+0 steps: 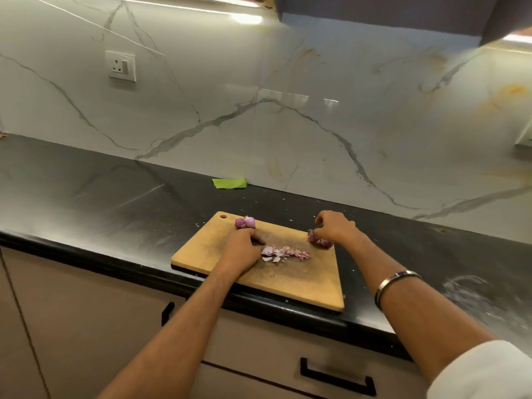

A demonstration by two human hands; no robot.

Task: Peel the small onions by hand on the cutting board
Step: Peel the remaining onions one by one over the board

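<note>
A wooden cutting board (302, 280) lies on the black counter near its front edge. Two peeled purple onions (245, 222) sit at the board's far left corner. My left hand (243, 250) rests on the board just below them, fingers curled, fingertips touching or nearly touching the onions. A strip of loose onion skins (285, 253) lies in the board's middle. Unpeeled dark-red onions (319, 239) are piled at the board's far right edge. My right hand (335, 227) is over that pile, fingers bent down onto it; whether it grips one is hidden.
The black counter (100, 197) runs left and right of the board, with a marble wall behind. A green scrap (229, 183) lies against the wall. A socket (121, 66) is on the wall. Drawer handles (336, 375) are below the counter edge.
</note>
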